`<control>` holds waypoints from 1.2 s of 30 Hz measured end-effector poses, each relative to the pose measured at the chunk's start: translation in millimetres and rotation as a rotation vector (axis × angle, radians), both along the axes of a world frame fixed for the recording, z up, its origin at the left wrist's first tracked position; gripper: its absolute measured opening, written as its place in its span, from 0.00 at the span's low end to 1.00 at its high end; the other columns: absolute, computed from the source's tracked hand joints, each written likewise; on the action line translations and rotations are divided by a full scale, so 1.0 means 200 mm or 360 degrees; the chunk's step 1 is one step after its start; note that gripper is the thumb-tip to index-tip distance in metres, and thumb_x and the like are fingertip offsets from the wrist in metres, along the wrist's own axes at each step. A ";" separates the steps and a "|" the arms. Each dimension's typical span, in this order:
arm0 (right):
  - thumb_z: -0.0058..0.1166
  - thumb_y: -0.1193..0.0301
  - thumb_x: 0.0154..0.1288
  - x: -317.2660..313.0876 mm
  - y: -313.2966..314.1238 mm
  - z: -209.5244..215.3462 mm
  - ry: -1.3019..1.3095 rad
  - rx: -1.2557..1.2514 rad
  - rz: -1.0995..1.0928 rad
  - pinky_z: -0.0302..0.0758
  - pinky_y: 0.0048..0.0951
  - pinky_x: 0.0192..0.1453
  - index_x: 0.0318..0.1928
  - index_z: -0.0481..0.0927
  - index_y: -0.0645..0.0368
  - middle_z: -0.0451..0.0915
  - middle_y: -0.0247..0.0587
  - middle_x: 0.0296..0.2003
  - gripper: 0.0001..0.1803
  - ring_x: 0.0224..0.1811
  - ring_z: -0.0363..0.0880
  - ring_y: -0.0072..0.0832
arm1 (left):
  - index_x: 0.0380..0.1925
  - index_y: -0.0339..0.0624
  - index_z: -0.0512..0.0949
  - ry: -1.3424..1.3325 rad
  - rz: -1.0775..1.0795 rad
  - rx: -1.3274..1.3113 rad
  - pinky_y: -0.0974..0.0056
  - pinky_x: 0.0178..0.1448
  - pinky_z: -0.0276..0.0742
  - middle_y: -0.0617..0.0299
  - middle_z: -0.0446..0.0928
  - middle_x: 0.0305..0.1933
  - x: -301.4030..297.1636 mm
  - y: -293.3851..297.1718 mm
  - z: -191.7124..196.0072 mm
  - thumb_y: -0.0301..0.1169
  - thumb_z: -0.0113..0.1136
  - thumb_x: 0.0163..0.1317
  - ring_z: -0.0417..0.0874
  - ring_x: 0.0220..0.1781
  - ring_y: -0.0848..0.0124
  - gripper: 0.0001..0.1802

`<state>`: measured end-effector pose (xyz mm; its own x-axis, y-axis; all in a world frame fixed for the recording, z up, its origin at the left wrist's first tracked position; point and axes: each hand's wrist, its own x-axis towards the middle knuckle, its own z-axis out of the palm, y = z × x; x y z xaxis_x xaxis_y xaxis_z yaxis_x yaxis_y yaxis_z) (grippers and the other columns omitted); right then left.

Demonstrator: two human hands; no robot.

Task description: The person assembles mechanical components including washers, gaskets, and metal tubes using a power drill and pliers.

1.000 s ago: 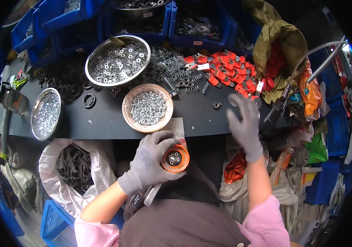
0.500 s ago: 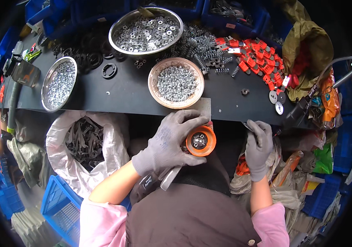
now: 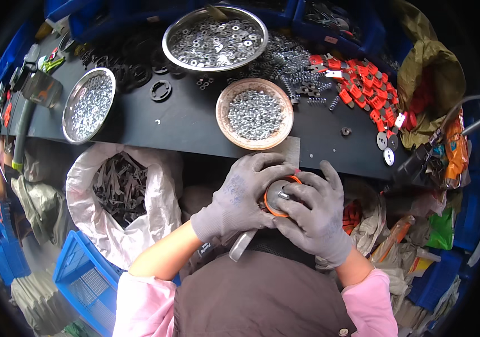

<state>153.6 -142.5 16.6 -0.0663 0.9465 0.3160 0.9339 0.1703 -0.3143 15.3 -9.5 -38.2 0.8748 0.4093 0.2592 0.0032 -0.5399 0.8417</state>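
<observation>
My left hand (image 3: 237,194), in a grey glove, is wrapped round a round orange-rimmed part (image 3: 268,205) in front of the table edge. A flat grey metal strip (image 3: 243,246) sticks out below that hand. On the round part's open face lies a grey metal disc (image 3: 274,197), with a small shiny piece at its middle. My right hand (image 3: 320,216), also gloved, has its thumb and fingers closed on the disc at its right side, the forefinger raised. The fingers hide part of the disc and the rim.
A patterned bowl (image 3: 226,124) of small metal parts stands just beyond my hands. Steel bowls (image 3: 167,51) (image 3: 67,124) hold washers and small pieces. Springs (image 3: 290,59), orange clips (image 3: 366,84) and loose discs (image 3: 388,156) lie on the table. A white sack (image 3: 164,205) stands left, above a blue basket (image 3: 85,281).
My right hand has come in from the right with the thin disc and laid it over the orange part's open face. The view has shifted slightly; my left hand keeps its hold.
</observation>
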 end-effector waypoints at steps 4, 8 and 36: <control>0.66 0.58 0.46 0.01 -0.02 -0.04 0.0012 0.0092 -0.0032 0.60 0.62 0.64 0.39 0.82 0.48 0.78 0.35 0.43 0.18 0.51 0.75 0.40 | 0.57 0.45 0.73 0.0096 -0.0048 0.0039 0.49 0.65 0.66 0.49 0.70 0.60 0.00 0.01 0.02 0.47 0.75 0.33 0.72 0.60 0.50 0.46; 0.58 0.71 0.47 0.21 -0.14 0.05 0.0117 0.0496 -0.0424 0.64 0.51 0.64 0.41 0.81 0.53 0.75 0.43 0.49 0.17 0.51 0.74 0.40 | 0.61 0.35 0.67 0.0149 0.0032 -0.0139 0.51 0.67 0.65 0.47 0.70 0.60 -0.08 0.03 0.15 0.46 0.76 0.38 0.71 0.62 0.50 0.49; 0.60 0.76 0.54 0.84 -0.51 -0.54 0.1182 0.1076 -0.1935 0.75 0.31 0.50 0.65 0.62 0.65 0.71 0.46 0.53 0.37 0.41 0.77 0.32 | 0.37 0.45 0.83 0.0111 0.0600 0.0944 0.54 0.43 0.77 0.56 0.80 0.34 0.14 0.33 0.15 0.28 0.63 0.54 0.81 0.39 0.55 0.09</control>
<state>320.9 -244.6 -91.7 0.9540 -0.0080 0.2999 0.2890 -0.2439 -0.9258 43.1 57.0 -7.2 0.7238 0.4949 0.4808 0.3236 -0.8589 0.3970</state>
